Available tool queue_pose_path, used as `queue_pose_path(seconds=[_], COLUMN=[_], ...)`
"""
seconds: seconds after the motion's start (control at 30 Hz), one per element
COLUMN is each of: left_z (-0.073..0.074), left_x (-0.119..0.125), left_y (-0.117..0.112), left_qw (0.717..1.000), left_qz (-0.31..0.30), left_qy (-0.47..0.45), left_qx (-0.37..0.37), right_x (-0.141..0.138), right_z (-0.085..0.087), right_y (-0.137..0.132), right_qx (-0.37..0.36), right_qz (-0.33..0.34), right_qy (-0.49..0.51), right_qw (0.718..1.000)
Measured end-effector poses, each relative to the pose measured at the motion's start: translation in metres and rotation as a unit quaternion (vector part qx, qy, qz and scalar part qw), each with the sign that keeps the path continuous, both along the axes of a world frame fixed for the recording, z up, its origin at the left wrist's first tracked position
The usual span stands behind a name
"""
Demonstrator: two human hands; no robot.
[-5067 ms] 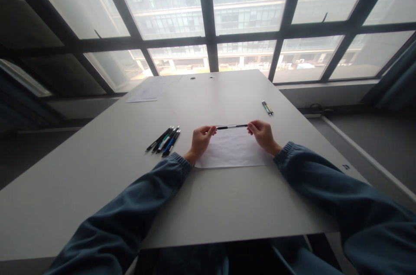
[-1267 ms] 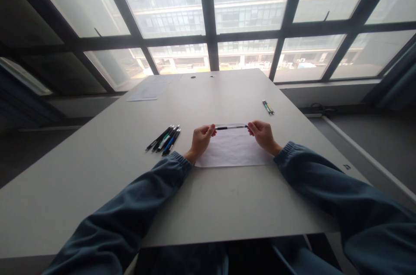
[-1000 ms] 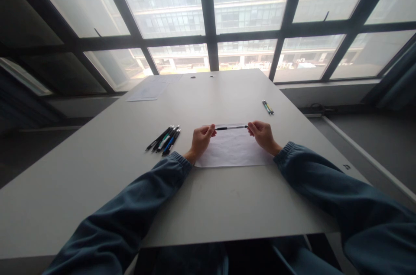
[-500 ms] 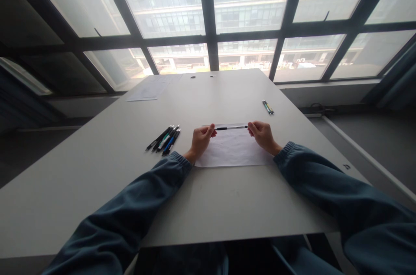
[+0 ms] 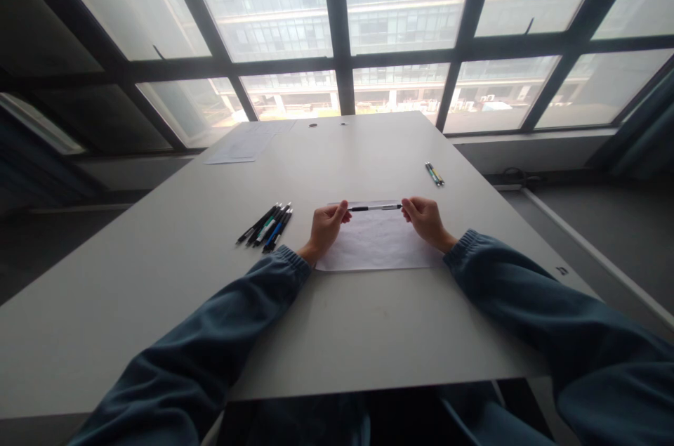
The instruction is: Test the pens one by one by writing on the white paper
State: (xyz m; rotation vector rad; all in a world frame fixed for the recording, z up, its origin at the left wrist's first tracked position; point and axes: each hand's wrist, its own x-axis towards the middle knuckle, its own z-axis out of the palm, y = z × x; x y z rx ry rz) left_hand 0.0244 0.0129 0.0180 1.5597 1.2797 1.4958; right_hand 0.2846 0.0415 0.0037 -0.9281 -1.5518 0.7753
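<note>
A black-and-white pen (image 5: 375, 207) lies level between my two hands, just above a white sheet of paper (image 5: 376, 246). My left hand (image 5: 326, 227) pinches its left end with closed fingers. My right hand (image 5: 425, 220) pinches its right end the same way. Both hands rest near the far edge of the sheet. Blue sleeves cover both my forearms.
Several pens (image 5: 266, 226) lie in a row left of my left hand on the grey table (image 5: 158, 277). Two more pens (image 5: 434, 174) lie at the right, farther away. Printed papers (image 5: 245, 145) sit at the far left corner. Large windows stand behind the table.
Almost nothing has moved. Both hands keep the pen level at the same spot; it sits a touch lower than five seconds ago.
</note>
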Motion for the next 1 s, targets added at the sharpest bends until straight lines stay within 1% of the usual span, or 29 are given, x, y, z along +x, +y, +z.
queue_pose_path(seconds=[0.6, 0.8, 1.0], left_z=[-0.003, -0.0026, -0.0014], left_x=[-0.0019, -0.0019, -0.0007], left_y=[0.002, 0.0022, 0.0017], left_qw=[1.0, 1.0, 1.0], left_qz=[0.0, -0.007, -0.006], left_qy=[0.019, 0.027, 0.013], left_qx=[0.005, 0.009, 0.004], right_x=[-0.0007, -0.0008, -0.0014], right_z=[0.0022, 0.0007, -0.0008], right_y=[-0.0017, -0.0009, -0.0014], right_qx=[-0.005, -0.006, -0.006], right_qz=[-0.015, -0.009, -0.002], right_qy=[-0.028, -0.02, -0.014], right_qw=[0.999, 1.0, 1.0])
